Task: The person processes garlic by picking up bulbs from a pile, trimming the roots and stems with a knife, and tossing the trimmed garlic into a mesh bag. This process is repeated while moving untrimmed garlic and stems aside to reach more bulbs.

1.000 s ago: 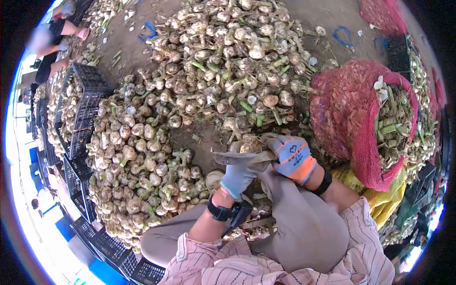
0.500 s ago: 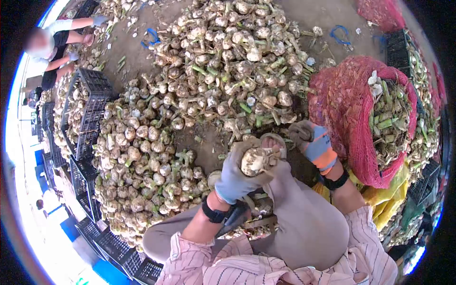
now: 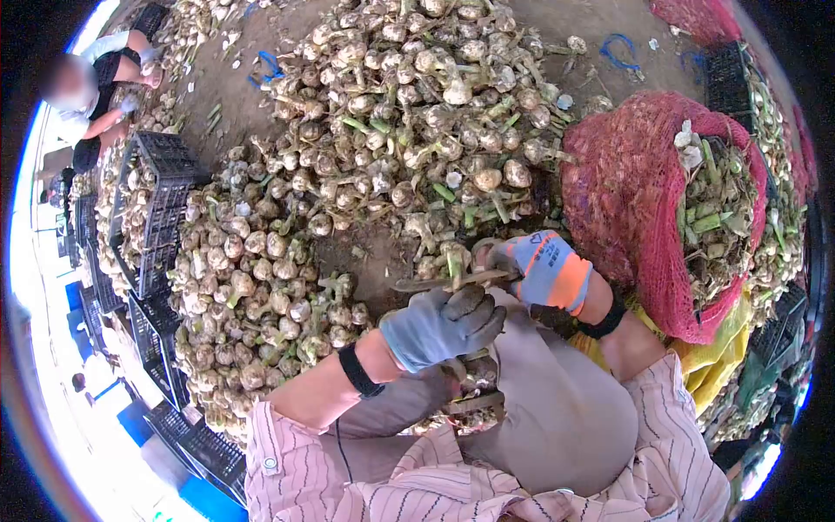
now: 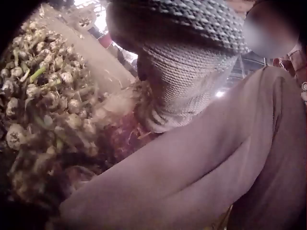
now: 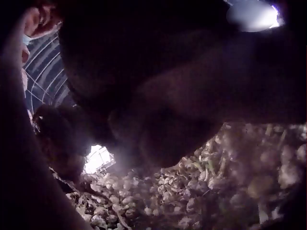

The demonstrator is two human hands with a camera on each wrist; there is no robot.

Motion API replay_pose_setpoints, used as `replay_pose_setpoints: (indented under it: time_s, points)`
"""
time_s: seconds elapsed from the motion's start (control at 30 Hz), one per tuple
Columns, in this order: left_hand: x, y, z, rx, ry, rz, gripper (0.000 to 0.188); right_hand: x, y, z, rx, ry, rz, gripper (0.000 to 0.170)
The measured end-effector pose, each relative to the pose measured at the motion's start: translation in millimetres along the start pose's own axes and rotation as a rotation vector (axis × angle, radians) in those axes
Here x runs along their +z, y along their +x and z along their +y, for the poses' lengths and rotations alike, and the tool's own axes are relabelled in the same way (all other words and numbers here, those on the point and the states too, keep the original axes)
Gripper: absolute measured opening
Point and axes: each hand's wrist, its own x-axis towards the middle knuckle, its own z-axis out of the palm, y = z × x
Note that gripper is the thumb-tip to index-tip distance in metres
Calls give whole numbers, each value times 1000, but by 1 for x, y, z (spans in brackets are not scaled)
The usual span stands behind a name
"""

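Back within working reach of my grey-gloved left hand (image 3: 439,329), fingers curled, hold unclear, my orange-striped right hand (image 3: 550,273) grips a thin flat tool (image 3: 481,278).

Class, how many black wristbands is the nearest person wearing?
2: one wristband behind the left hand, another wristband behind the right hand. Both show plainly.

dull brown floor (image 3: 570,19); bright white glare (image 3: 91,444) along left edge

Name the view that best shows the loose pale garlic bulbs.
Head view: pale garlic bulbs lie well lit, mostly uncovered. Left wrist shows some at left, partly blurred; right wrist, dim ones along the bottom.
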Motion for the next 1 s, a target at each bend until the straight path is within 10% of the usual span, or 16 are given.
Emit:
replay_pose_setpoints:
  time_s: [0.07,0.13,0.27,0.47,0.53,0.63,0.73,0.87,0.97,1.0]
  points:
    - [-5,-4,1,26,17,0,28,29,-7,43,44,221,21,38]
    - [-7,-12,-2,51,75,55,27,47,-40,78,212,-155,29,35]
    - [-26,-36,-7,84,213,49,31,74,-55,85,399,416,156,23]
    - [-104,-169,4,-606,32,-516,41,73,-46,88,313,545,272,38]
    - [-132,-196,11,-1172,133,-1146,28,61,-48,79,393,184,208,35]
    - [-118,-181,4,-1272,203,-1384,38,74,-44,93,416,206,153,33]
    - [-4,-164,-24,-1139,-215,-639,53,87,-34,92,378,293,276,28]
    - [144,-97,-29,-964,-127,-761,62,124,-48,103,384,219,323,38]
    - [177,-91,-25,-1024,-13,-571,73,99,-61,75,414,367,269,38]
    - [179,-85,-40,-1174,-210,-765,80,98,-59,77,422,578,265,38]
